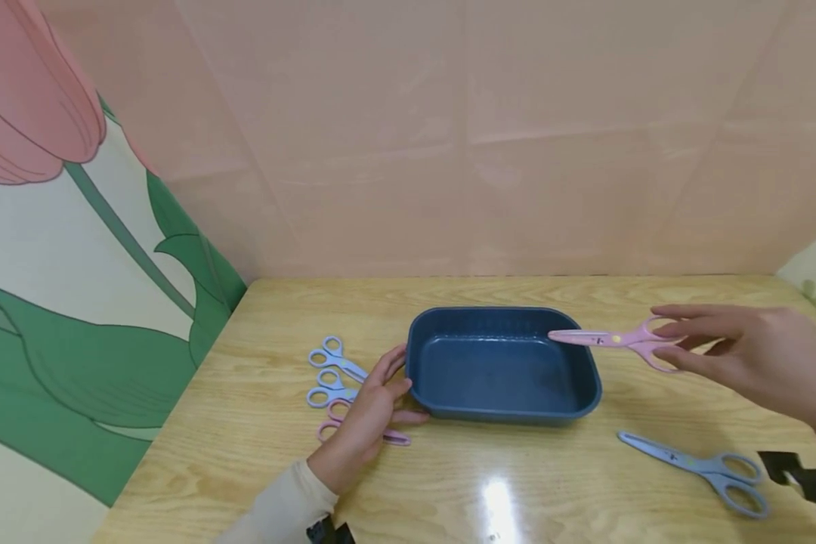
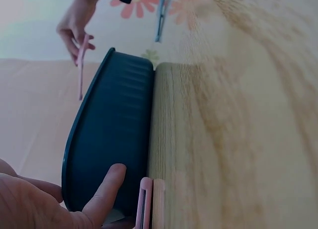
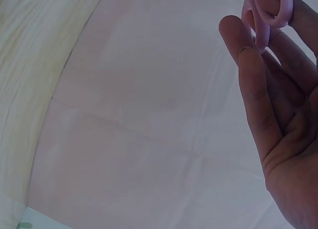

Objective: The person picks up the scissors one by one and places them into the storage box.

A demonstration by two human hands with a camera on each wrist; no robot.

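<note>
My right hand (image 1: 741,340) pinches pink scissors (image 1: 612,339) by the finger loops, blades pointing left over the right rim of a dark blue rectangular tray (image 1: 503,414). In the right wrist view only the pink loops (image 3: 262,28) show. My left hand (image 1: 370,419) rests against the tray's left end, one straight finger (image 2: 107,189) lying along its outer wall. Beneath that hand lies another pair of pink scissors (image 1: 397,437), partly covered. Just behind it are two pairs of light blue scissors (image 1: 336,359), overlapping at their blades.
Another pair of blue scissors (image 1: 703,462) lies on the wooden table (image 1: 245,453) at the near right, below my right hand. A pinkish sheet (image 1: 483,189) rises along the table's back edge. To the left stands a panel with a tulip print (image 1: 95,363).
</note>
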